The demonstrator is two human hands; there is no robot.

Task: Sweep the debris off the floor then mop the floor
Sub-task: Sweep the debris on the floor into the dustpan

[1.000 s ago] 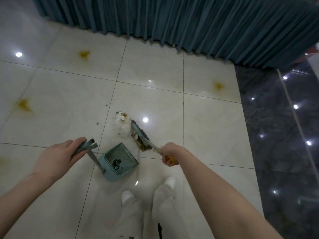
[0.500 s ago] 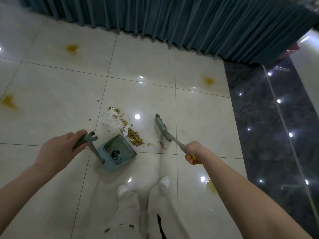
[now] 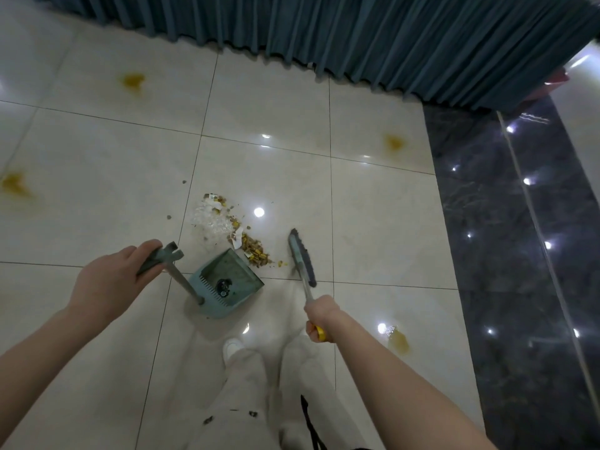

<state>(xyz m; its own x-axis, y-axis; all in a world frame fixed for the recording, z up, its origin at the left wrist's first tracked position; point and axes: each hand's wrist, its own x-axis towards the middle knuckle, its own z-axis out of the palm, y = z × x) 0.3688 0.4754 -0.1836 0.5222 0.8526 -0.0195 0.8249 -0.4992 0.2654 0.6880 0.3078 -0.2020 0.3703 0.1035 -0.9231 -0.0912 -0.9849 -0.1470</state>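
My left hand (image 3: pixel 110 282) is curled round the grey-green grip (image 3: pixel 159 256) at the top of the dustpan's slanted pole, thumb side toward me. The dustpan (image 3: pixel 238 271) stands on the pale tiled floor (image 3: pixel 97 177) just ahead of my white shoe (image 3: pixel 232 347). Its comb teeth are at the back by the pole and its open lip faces away from me. A small dark lump (image 3: pixel 223 285) lies inside the dustpan near the teeth.

The debris (image 3: pixel 255 251), brown and yellow crumbs with scraps of white paper, lies on the floor right at the dustpan's far lip. It trails farther beyond the dustpan into a crumpled piece of clear plastic (image 3: pixel 209 219). A few loose specks are scattered beyond the dustpan and to its left.

My right hand (image 3: pixel 319 316) is closed in a fist round the broom's shaft, a yellow bit showing under the fingers. The broom (image 3: pixel 302 256) has its head low, to the right of the dustpan and just past the crumbs, not touching them. I cannot tell whether the bristles meet the floor.

Yellow stains (image 3: pixel 394 142) mark the tiles well beyond the dustpan, and one (image 3: pixel 399 342) lies to its right, nearer me. A teal curtain (image 3: pixel 357 37) hangs far beyond the dustpan, and dark marble (image 3: pixel 519 254) runs far to its right.
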